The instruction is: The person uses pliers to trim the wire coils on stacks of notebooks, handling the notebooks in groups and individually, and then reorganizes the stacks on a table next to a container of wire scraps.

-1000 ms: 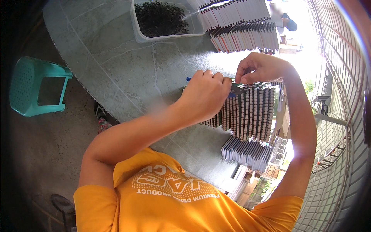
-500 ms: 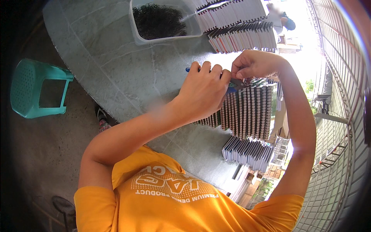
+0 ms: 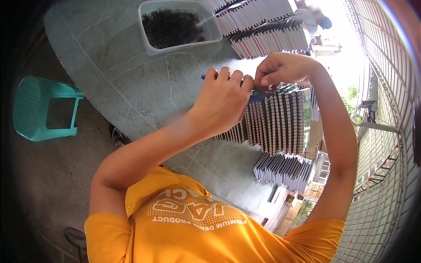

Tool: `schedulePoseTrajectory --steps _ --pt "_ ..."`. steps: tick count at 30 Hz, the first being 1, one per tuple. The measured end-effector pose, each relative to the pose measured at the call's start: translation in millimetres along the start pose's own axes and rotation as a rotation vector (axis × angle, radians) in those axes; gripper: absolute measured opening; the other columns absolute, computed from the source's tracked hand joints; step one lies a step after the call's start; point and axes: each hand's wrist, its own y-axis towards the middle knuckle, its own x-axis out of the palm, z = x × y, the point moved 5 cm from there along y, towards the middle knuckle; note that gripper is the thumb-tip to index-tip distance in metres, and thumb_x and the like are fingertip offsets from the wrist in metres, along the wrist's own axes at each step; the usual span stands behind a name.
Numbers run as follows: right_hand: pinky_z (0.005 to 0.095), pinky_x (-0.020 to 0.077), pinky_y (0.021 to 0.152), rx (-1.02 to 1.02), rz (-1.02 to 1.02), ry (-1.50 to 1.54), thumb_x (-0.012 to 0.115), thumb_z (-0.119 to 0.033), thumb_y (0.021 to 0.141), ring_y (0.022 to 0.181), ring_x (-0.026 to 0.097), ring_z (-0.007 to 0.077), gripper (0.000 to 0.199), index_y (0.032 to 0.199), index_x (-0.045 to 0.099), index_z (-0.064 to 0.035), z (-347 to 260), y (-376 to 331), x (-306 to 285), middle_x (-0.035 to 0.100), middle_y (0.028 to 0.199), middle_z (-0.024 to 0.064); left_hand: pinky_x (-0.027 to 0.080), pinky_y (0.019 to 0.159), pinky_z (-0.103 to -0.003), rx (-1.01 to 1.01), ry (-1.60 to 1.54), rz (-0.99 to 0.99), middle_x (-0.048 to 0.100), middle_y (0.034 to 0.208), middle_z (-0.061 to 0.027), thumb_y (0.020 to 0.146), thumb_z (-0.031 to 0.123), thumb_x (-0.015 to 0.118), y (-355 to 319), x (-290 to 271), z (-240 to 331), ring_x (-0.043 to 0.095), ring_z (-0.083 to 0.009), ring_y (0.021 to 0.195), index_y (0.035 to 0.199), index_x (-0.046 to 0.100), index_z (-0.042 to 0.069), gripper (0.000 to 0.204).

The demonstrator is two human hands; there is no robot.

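My left hand [image 3: 222,98] is closed around pliers with blue handles [image 3: 255,99], its knuckles facing up. The metal jaws show between my two hands, by the top edge of a stack of wire-bound books [image 3: 277,125]. My right hand [image 3: 290,69] is bent down at the wrist beside the jaws. Its thumb and forefinger are pinched together at the end of a binding; what lies between them is too small to make out. Rows of coil spines face me along the stack, partly covered by my left hand.
A clear plastic bin [image 3: 213,25] of black curled pieces stands on the grey table [image 3: 127,83]. More bound books [image 3: 272,40] stand behind my hands, and another stack [image 3: 283,172] sits nearer me. At left is a green stool [image 3: 28,109]. A person [image 3: 309,19] is at the far right.
The whole view has shifted slightly, moving the bin and books a little left. Both hands keep the same grips at the edge of the book stack.
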Motion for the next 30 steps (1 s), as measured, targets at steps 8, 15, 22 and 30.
schedulePoseTrajectory --steps 8,15,22,30 --pt "0.0243 0.0462 0.072 0.019 0.030 0.002 0.063 -0.009 0.076 0.075 0.058 0.0117 0.022 0.094 0.061 0.0042 -3.1 -4.4 4.4 0.063 0.082 0.0057 0.042 0.070 -0.038 -0.007 -0.050 -0.075 0.055 0.080 -0.0091 0.065 0.017 0.068 0.2 8.0 -0.8 0.056 -0.0272 0.079 0.095 0.053 0.006 0.036" --pt "0.0257 0.0489 0.073 -0.083 0.051 -0.186 0.069 0.001 0.067 0.078 0.060 0.0133 0.021 0.087 0.064 0.0032 -15.6 -14.6 2.8 0.064 0.080 0.0072 0.044 0.067 -0.039 -0.117 -0.382 -0.181 0.057 0.077 -0.0119 0.067 0.015 0.067 -6.0 13.4 -10.8 0.056 -0.0320 0.071 0.089 0.057 0.004 0.027" --pt "0.0246 0.0487 0.073 -0.298 0.183 -0.074 0.065 0.005 0.068 0.076 0.060 0.0125 0.017 0.085 0.064 0.0030 -36.9 -1.8 -12.8 0.063 0.080 0.0069 0.040 0.078 -0.035 0.302 -0.077 -0.360 0.059 0.093 -0.0049 0.069 0.016 0.063 -85.6 42.6 -34.8 0.052 -0.0223 0.093 0.093 0.058 0.009 0.025" --pt "0.0327 0.0445 0.084 -0.461 0.643 -0.430 0.067 -0.012 0.073 0.095 0.057 0.0213 0.030 0.101 0.063 -0.0047 -89.7 80.4 -63.8 0.062 0.099 0.0103 0.039 0.075 -0.033 0.444 0.025 -0.522 0.054 0.087 -0.0032 0.074 0.018 0.056 -135.2 89.2 -19.8 0.049 -0.0193 0.088 0.092 0.057 0.011 0.019"
